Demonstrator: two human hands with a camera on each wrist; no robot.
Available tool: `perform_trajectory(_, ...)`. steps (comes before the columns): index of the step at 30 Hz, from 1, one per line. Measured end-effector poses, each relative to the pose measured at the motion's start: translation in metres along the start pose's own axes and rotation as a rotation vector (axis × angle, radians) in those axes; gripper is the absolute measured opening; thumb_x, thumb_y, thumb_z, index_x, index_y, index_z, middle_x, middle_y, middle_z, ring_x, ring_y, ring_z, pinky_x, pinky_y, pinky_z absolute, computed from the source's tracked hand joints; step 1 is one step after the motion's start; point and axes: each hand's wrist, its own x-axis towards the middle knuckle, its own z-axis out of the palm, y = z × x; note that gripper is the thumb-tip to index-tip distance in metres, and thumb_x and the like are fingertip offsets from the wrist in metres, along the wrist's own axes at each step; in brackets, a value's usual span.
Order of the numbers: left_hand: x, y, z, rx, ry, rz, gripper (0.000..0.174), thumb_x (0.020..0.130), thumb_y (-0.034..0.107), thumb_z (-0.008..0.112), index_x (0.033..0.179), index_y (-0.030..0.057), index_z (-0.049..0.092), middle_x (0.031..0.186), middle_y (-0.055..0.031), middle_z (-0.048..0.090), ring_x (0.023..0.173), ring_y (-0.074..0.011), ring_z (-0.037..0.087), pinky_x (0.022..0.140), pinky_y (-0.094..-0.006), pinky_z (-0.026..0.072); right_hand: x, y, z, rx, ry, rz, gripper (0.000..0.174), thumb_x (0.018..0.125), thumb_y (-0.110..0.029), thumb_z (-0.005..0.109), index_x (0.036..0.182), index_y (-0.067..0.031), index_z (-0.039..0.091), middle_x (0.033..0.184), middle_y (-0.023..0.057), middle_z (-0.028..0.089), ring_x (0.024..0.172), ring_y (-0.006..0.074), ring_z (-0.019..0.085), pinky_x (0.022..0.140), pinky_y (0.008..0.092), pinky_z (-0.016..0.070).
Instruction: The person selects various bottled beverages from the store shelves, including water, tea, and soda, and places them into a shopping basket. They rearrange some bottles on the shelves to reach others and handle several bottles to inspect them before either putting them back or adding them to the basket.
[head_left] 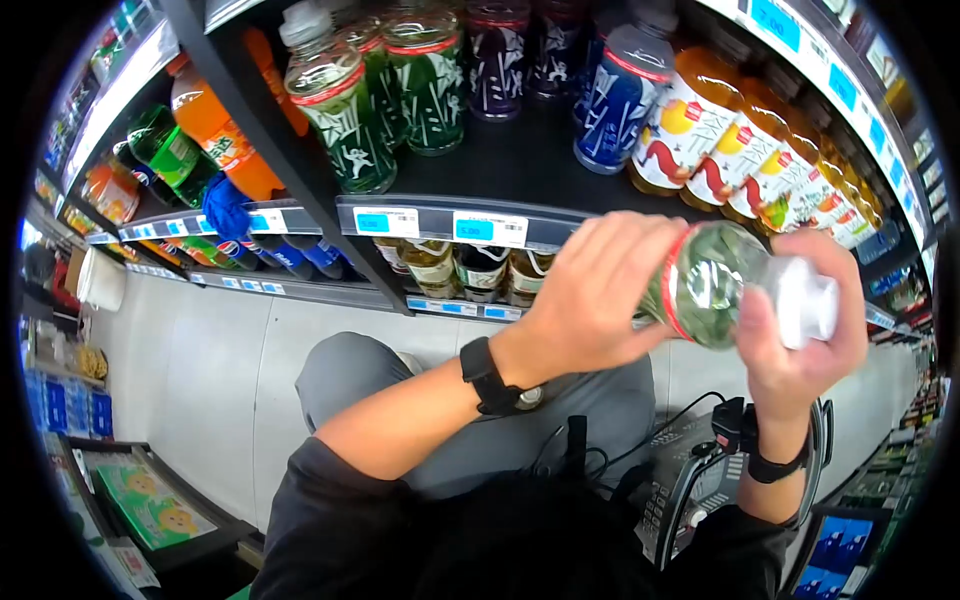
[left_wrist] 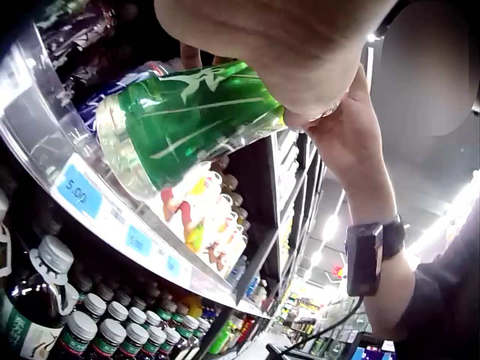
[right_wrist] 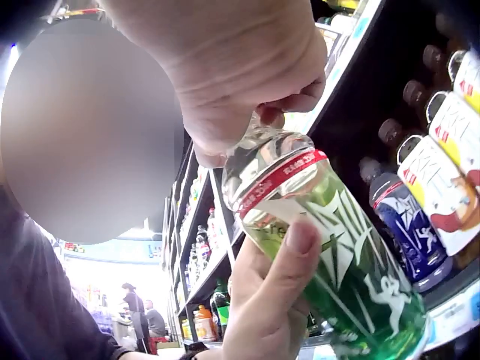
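In the head view both hands are on a clear bottle of green drink (head_left: 712, 282) with a red band and a white cap (head_left: 806, 302). It lies tilted, its cap end pointing right. My left hand (head_left: 600, 290) grips the bottle's body, and in the right wrist view its thumb (right_wrist: 296, 247) presses on the green label. My right hand (head_left: 795, 365) holds the neck end, fingers curled about the white cap. The left wrist view shows the bottle's base (left_wrist: 124, 146) close in front of the shelf edge.
Green bottles (head_left: 425, 80), a blue bottle (head_left: 620, 95) and a row of white-labelled bottles (head_left: 690, 125) stand on the shelf behind. Orange soda (head_left: 225, 130) stands left of the upright. Below my legs is a tiled floor (head_left: 215, 345); a grey basket (head_left: 680, 470) is at the right.
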Motion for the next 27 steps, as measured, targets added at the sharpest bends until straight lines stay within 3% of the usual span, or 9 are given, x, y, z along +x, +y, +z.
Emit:
perform_trajectory(2, 0.003, -0.013, -0.011, 0.091, 0.103, 0.019, 0.07, 0.065, 0.012, 0.079, 0.125, -0.0066, 0.047, 0.116, -0.022, 0.058, 0.102, -0.0391, 0.058, 0.09, -0.0453, 0.0455, 0.009, 0.004, 0.017, 0.021, 0.04, -0.171, 0.06, 0.064, -0.016, 0.085, 0.114, 0.0043, 0.058, 0.093, 0.0098, 0.06, 0.079, 0.0147, 0.057, 0.069, 0.0253, 0.0468)
perform_trajectory(4, 0.006, -0.02, -0.024, 0.16, 0.218, -0.058, 0.073, 0.066, 0.004, 0.079, 0.129, -0.0075, 0.044, 0.122, -0.0235, 0.054, 0.111, -0.04, 0.054, 0.095, -0.0446, 0.0434, 0.003, 0.001, 0.017, 0.093, 0.045, -0.028, 0.066, 0.068, -0.019, 0.083, 0.121, 0.0055, 0.053, 0.088, 0.0089, 0.058, 0.074, 0.0138, 0.053, 0.064, 0.0244, 0.0439)
perform_trajectory(6, 0.002, -0.038, -0.034, 0.149, 0.353, -0.219, 0.075, 0.071, 0.006, 0.079, 0.133, -0.007, 0.039, 0.129, -0.0227, 0.048, 0.119, -0.0377, 0.048, 0.098, -0.0423, 0.0409, -0.008, 0.01, 0.013, 0.121, 0.043, -0.105, 0.061, 0.076, -0.018, 0.074, 0.125, 0.006, 0.049, 0.084, 0.009, 0.055, 0.07, 0.0145, 0.049, 0.061, 0.0247, 0.0405)
perform_trajectory(10, 0.011, -0.075, -0.065, 0.198, 0.531, -0.2, 0.079, 0.076, 0.011, 0.079, 0.139, -0.0031, 0.034, 0.131, -0.0197, 0.043, 0.121, -0.0328, 0.044, 0.103, -0.04, 0.0354, -0.043, 0.024, -0.004, 0.065, 0.024, 0.012, 0.051, 0.079, -0.014, 0.07, 0.121, 0.0058, 0.05, 0.079, 0.0088, 0.055, 0.07, 0.0147, 0.049, 0.062, 0.0248, 0.0407)
perform_trajectory(16, 0.018, -0.077, -0.077, 0.472, 0.538, -0.419, 0.074, 0.079, 0.008, 0.076, 0.139, -0.0017, 0.032, 0.133, -0.0188, 0.038, 0.125, -0.0329, 0.038, 0.106, -0.0415, 0.0305, -0.076, 0.036, -0.015, 0.026, 0.067, 0.223, 0.033, 0.083, -0.002, 0.062, 0.115, 0.0035, 0.053, 0.076, 0.0068, 0.055, 0.065, 0.0128, 0.048, 0.063, 0.0258, 0.0416)
perform_trajectory(23, 0.026, -0.083, -0.081, 0.694, 0.511, -0.368, 0.077, 0.08, -0.007, 0.064, 0.146, -0.0021, 0.024, 0.138, -0.0241, 0.03, 0.129, -0.0389, 0.034, 0.108, -0.0433, 0.0274, -0.094, 0.037, -0.024, -0.099, 0.025, 0.297, 0.017, 0.083, 0.003, 0.06, 0.1, 0.0011, 0.059, 0.072, 0.0066, 0.055, 0.061, 0.0143, 0.05, 0.059, 0.0261, 0.041)
perform_trajectory(26, 0.024, -0.091, -0.083, 0.669, 0.553, -0.305, 0.072, 0.083, 0.0, 0.065, 0.143, -0.0053, 0.027, 0.139, -0.0252, 0.036, 0.129, -0.0383, 0.036, 0.109, -0.0429, 0.0252, -0.1, 0.037, -0.027, -0.136, 0.006, 0.309, 0.014, 0.083, 0.002, 0.06, 0.097, 0.001, 0.06, 0.071, 0.0078, 0.056, 0.059, 0.0155, 0.051, 0.058, 0.0267, 0.0409)
perform_trajectory(27, 0.022, -0.092, -0.083, 0.667, 0.544, -0.293, 0.072, 0.084, -0.004, 0.061, 0.146, -0.0041, 0.025, 0.145, -0.0254, 0.03, 0.135, -0.0387, 0.031, 0.112, -0.0425, 0.0229, -0.102, 0.037, -0.029, -0.135, 0.004, 0.311, 0.014, 0.083, 0.002, 0.06, 0.097, 0.001, 0.06, 0.071, 0.0078, 0.056, 0.059, 0.0155, 0.051, 0.058, 0.0267, 0.0409)
